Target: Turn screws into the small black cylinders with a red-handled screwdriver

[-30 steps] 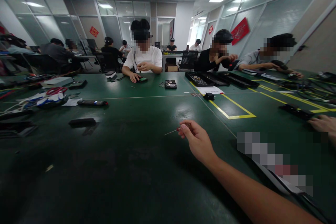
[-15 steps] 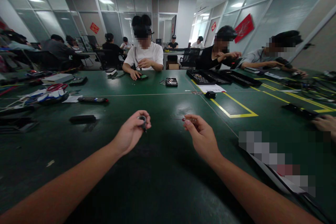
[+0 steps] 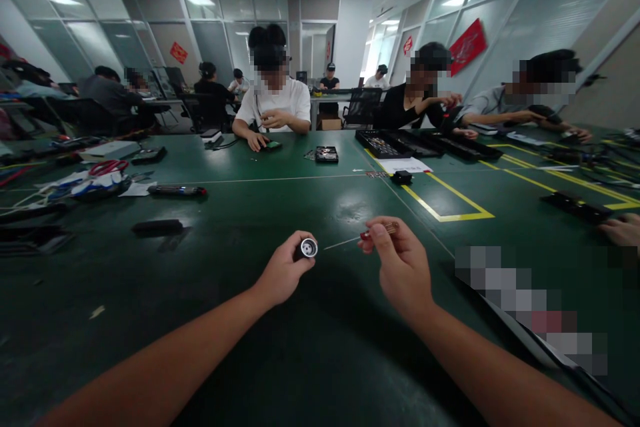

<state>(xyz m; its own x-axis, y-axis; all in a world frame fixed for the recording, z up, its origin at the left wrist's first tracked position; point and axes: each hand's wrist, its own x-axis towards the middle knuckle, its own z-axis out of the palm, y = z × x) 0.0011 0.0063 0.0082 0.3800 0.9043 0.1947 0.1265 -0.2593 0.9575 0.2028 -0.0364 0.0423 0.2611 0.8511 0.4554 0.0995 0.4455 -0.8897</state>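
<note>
My left hand (image 3: pixel 285 270) is closed around a short black cylindrical part (image 3: pixel 309 249), which looks like a round connector. Its silver-rimmed end faces up toward me and shows small dark holes inside. My right hand (image 3: pixel 403 263) grips a thin screwdriver (image 3: pixel 389 229) by its clear and red handle. The slim metal shaft points left, and its tip is just right of the cylindrical part, apart from it. Both hands are above the green table (image 3: pixel 280 360).
Left lie a black bar-shaped object (image 3: pixel 157 227), an electric screwdriver (image 3: pixel 177 191) and tangled cables (image 3: pixel 95 181). Ahead are an open box of small parts (image 3: pixel 327 155) and black trays (image 3: pixel 383 145). A small black block (image 3: pixel 401 177) sits beside yellow tape. Co-workers sit across the table.
My left hand has moved right and turned the cylindrical part so its open end shows. My right hand has shifted slightly right, and the screwdriver tip is now close to the part.
</note>
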